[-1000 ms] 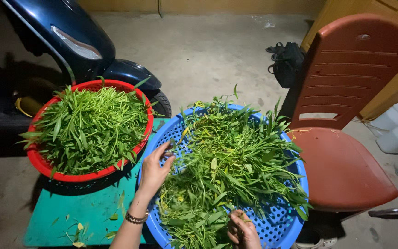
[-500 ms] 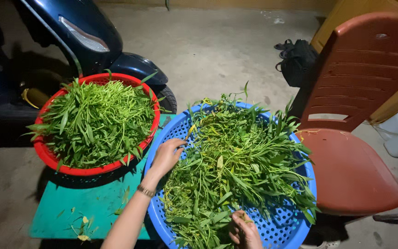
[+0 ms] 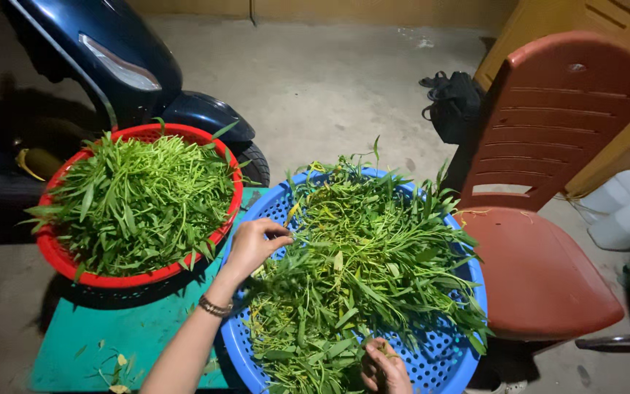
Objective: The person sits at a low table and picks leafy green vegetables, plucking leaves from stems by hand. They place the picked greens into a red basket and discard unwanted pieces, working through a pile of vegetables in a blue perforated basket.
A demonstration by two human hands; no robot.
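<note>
The left hand pinches one thin green stem from the pile of long-leaved green stalks, fingers closed on it. The right hand, low at the picture's edge, is curled shut on more stalks. They lie in the round blue plastic basket with holes, which is very full, so I think lots is left. Beside it, the round red plastic basket holds a big heap of green leafy stalks, likely sorted already. Both baskets sit on a low green table.

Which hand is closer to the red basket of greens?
Left. The left hand pinches a stem at the blue basket's near-left rim, just beside the red basket. The right hand is far across, at the bottom.
</note>
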